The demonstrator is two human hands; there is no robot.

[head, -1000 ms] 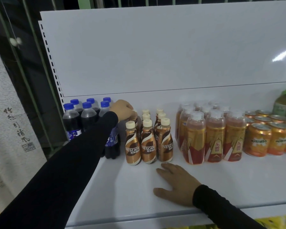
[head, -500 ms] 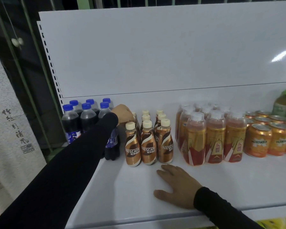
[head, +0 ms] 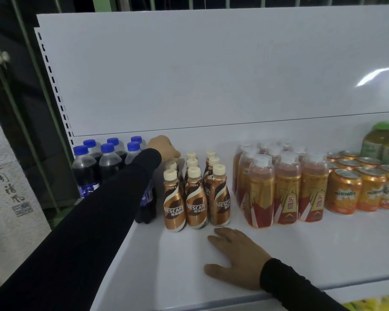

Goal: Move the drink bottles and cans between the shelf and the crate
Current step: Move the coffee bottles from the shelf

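Observation:
Brown Nescafe coffee bottles (head: pixel 196 205) with cream caps stand in three short rows on the white shelf (head: pixel 301 254). My left hand (head: pixel 164 149) reaches to the back of the leftmost row, its fingers curled down over the top of a coffee bottle (head: pixel 171 165) there. My right hand (head: pixel 238 261) lies flat on the shelf just in front of the coffee bottles, holding nothing. No crate is in view.
Cola bottles (head: pixel 109 162) with blue caps stand at the shelf's left end, partly behind my left sleeve. To the right are red-and-gold drink bottles (head: pixel 286 189), orange Mirinda cans (head: pixel 344 191) and green-capped bottles (head: pixel 377 142). The shelf's white back panel (head: pixel 211 75) rises behind.
Little has changed. My left hand stays over the back of the left coffee row, and my right hand has not moved on the shelf.

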